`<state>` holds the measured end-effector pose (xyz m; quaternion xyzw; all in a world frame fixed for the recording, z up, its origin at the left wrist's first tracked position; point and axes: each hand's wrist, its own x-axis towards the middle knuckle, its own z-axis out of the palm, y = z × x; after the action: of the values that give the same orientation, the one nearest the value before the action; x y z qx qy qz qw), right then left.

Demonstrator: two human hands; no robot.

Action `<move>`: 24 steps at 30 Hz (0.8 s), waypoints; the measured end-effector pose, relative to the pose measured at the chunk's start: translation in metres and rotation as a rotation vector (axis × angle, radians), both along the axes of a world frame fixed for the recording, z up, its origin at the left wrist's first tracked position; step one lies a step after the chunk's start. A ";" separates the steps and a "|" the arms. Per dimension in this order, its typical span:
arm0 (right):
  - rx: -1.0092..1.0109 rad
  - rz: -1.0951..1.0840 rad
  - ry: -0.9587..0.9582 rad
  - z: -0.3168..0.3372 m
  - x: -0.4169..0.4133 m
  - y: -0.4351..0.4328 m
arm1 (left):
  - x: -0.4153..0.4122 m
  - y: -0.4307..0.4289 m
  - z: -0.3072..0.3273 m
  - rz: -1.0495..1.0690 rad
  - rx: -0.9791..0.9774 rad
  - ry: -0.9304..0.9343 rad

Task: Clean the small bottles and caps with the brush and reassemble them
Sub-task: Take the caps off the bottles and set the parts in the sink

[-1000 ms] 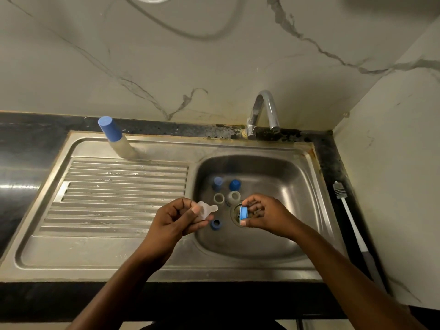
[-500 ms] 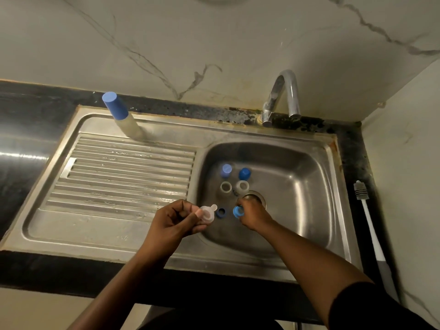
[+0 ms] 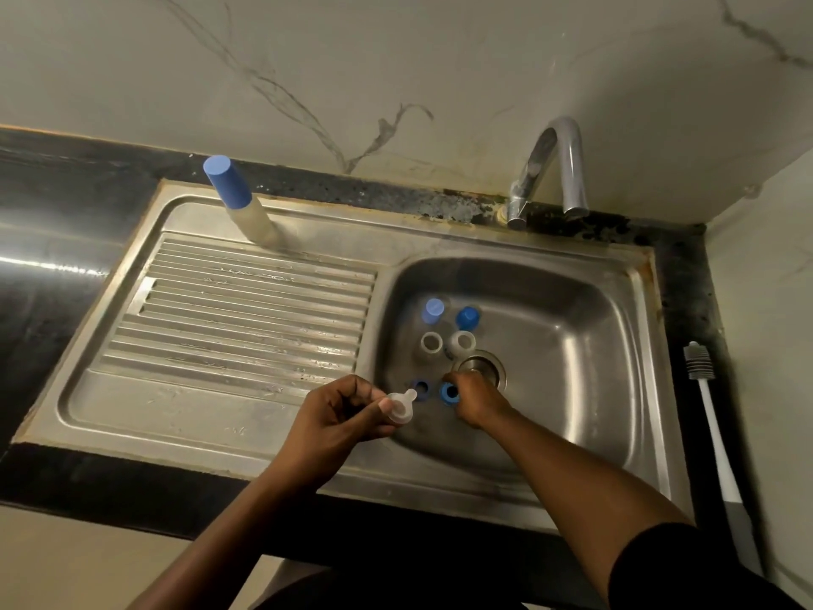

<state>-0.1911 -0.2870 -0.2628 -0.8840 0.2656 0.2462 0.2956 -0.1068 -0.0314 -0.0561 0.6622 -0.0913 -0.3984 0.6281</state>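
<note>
While one capped bottle (image 3: 239, 200) stood at the sink's (image 3: 264, 416) back edge, caps (image 3: 467, 318) and bottles (image 3: 431, 343) lay loose in its basin, brush (image 3: 713, 429) on the bench (image 3: 679, 275). Left hand (image 3: 338, 416) pinched a nozzle (image 3: 399, 409); right hand (image 3: 477, 400) gripped a blue cap (image 3: 449, 393). Reassembly was judged mostly outstanding.

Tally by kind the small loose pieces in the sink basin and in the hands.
Blue plastic caps with closed tops: 2
Blue plastic rings: 2, one held by the right hand
Whitish translucent open tubes: 2
Clear plastic dropper tip, pinched by the left hand: 1
Total: 7
</note>
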 end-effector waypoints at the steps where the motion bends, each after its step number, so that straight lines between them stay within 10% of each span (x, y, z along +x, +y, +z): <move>1: -0.005 0.000 -0.009 0.004 -0.001 -0.001 | 0.000 0.000 -0.001 -0.003 0.002 -0.006; 6: 0.033 -0.086 -0.182 0.058 -0.005 -0.001 | 0.002 -0.005 -0.003 -0.019 0.031 -0.031; 13: 1.006 -0.417 -0.228 0.193 -0.021 0.028 | -0.003 -0.014 -0.002 -0.099 0.004 0.020; 24: 0.687 -0.440 -0.287 0.179 -0.042 0.013 | -0.001 -0.018 -0.010 -0.080 0.068 -0.031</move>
<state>-0.2331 -0.2741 -0.0836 -0.6820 0.3065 0.1262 0.6520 -0.1083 -0.0491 -0.0659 0.6850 -0.1136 -0.4158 0.5873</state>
